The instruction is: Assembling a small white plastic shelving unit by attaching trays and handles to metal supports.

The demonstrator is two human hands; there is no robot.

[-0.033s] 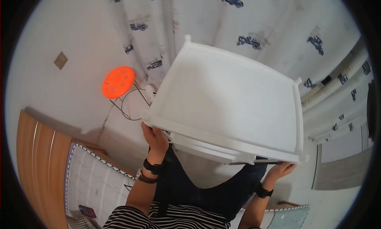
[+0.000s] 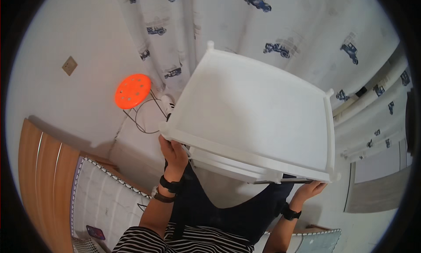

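A large white rack (image 2: 258, 108) with a flat top panel, raised rim and knobbed corner posts is tilted in front of my legs. My left hand (image 2: 174, 153) is closed on its near left corner, with the fingers partly hidden under the rim. At the near right corner, my right hand (image 2: 311, 189) grips the edge from below, and most of its fingertips are out of sight. Below the front rim, a second white bar or lower tier shows, and a thin dark strip (image 2: 285, 181) runs beside my right hand.
An orange round stool (image 2: 133, 91) with thin metal legs stands left of the rack, a white shoe (image 2: 167, 104) beside it. A patterned curtain (image 2: 302, 16) hangs behind. At lower left are a wooden headboard (image 2: 44, 178), a bed (image 2: 109, 200) and a phone (image 2: 95, 232).
The view has shifted very slightly, and a little more of the white shoe shows. Both hands keep the same hold on the rack.
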